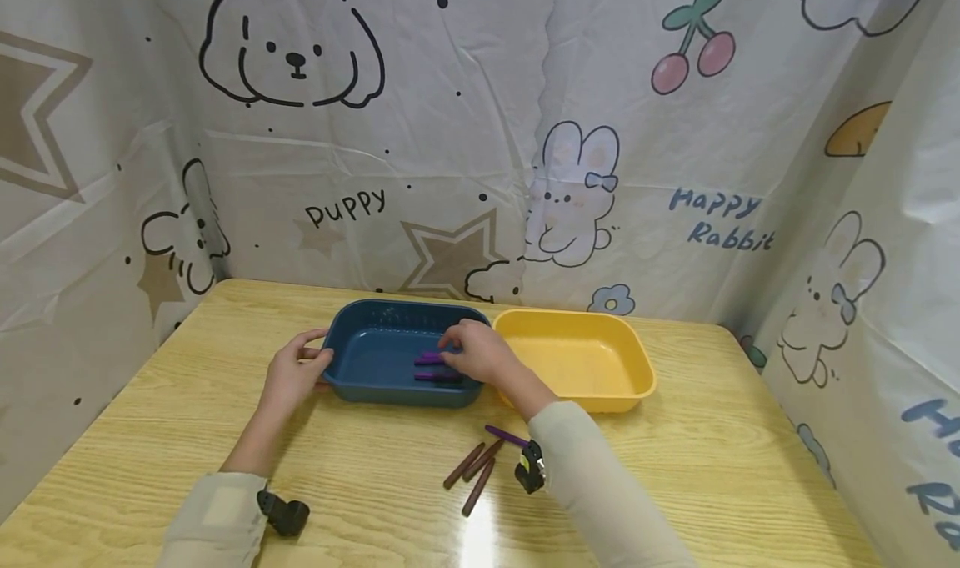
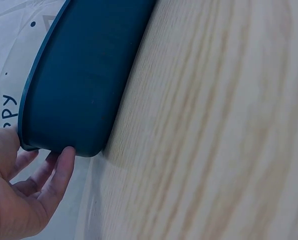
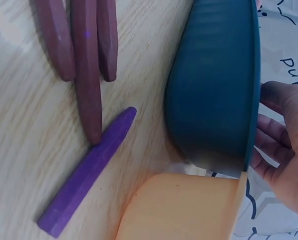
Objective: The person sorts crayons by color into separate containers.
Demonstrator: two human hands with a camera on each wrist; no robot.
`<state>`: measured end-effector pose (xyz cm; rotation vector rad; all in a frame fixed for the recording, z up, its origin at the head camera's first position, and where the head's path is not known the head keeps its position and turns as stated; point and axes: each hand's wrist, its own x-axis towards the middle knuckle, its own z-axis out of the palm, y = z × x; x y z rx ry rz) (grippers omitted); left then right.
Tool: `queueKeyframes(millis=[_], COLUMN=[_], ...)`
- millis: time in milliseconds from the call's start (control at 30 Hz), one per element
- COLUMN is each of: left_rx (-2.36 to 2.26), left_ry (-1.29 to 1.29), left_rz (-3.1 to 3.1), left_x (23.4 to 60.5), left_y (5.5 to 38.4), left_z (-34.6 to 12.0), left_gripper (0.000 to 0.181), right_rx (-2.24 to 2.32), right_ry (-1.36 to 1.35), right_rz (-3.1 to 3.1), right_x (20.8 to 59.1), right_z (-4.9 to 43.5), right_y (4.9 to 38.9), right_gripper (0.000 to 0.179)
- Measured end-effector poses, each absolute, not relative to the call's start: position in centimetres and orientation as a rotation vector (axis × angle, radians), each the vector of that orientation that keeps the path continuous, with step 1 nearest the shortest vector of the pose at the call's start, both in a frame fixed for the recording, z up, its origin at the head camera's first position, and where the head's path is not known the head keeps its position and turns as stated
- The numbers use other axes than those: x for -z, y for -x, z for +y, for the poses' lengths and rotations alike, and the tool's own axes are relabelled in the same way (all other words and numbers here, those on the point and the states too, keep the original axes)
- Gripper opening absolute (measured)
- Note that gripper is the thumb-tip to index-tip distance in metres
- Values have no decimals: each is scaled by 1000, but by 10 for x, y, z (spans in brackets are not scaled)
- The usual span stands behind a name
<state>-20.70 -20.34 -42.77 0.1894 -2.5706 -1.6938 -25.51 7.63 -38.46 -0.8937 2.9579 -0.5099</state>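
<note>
My left hand (image 1: 294,369) holds the left end of a dark blue plastic tray (image 1: 405,395), thumb at the rim and fingers against the outer wall. Over the right side of that tray, my right hand (image 1: 480,353) reaches in with bent fingers. Its fingertips are right at some purple crayons (image 1: 427,359) lying inside; I cannot tell whether they pinch one. In the right wrist view the tray's wall hides those fingertips. On the table below, a loose purple crayon (image 3: 86,175) lies against one of three brown crayons (image 3: 87,60).
A yellow tray (image 1: 641,376) stands right beside the blue one, under my right forearm. Both sit on a wood-grain table (image 1: 360,476), with a printed curtain (image 1: 450,151) behind and at the sides. Each sleeve carries a small black wrist camera (image 1: 283,514).
</note>
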Motion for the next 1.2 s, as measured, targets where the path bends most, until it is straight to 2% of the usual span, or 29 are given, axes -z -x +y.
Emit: queueKeyframes(millis=[1200], left_rx=[1702], left_ry=[-191], left_rz=[-2561], left_x=[428], left_y=[207], left_z=[-203], left_gripper=[48], right_rx=[805], right_ry=[728], right_rz=[3019], right_x=[367], right_z=[126], right_y=[207], right_gripper=[13])
